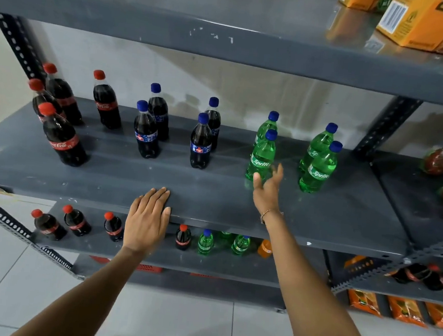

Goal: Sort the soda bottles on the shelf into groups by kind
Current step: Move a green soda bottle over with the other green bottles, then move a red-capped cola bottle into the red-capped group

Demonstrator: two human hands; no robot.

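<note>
From where I stand, the sorting on the middle shelf [212,194] looks close to finished: four red-capped cola bottles [63,139] stand at the left end, four blue-capped dark bottles [200,145] in two pairs hold the middle, and four green Sprite bottles [261,158] in two pairs sit toward the right, each kind well apart from the next. The person's left hand [147,221] lies flat and open, palm down, on the near lip of the shelf, gripping nothing. The right hand [267,188] is also open and empty, fingers spread and pointing toward the back, just beside the nearest Sprite bottle of the left green pair; I cannot tell whether the fingertips touch it. I take the step in hand to be the tidying of the green group, either a nudge or a reach for that near bottle. The two green pairs have a gap between them, so a likely next move is to close the fingers round the bottle's body and slide or lift it right, toward the other pair [317,167], keeping it upright and clear of the one standing close behind it. The lower shelf [152,256] holds a mixed row of red-capped, green and orange bottles, which may or may not belong to this job.
</note>
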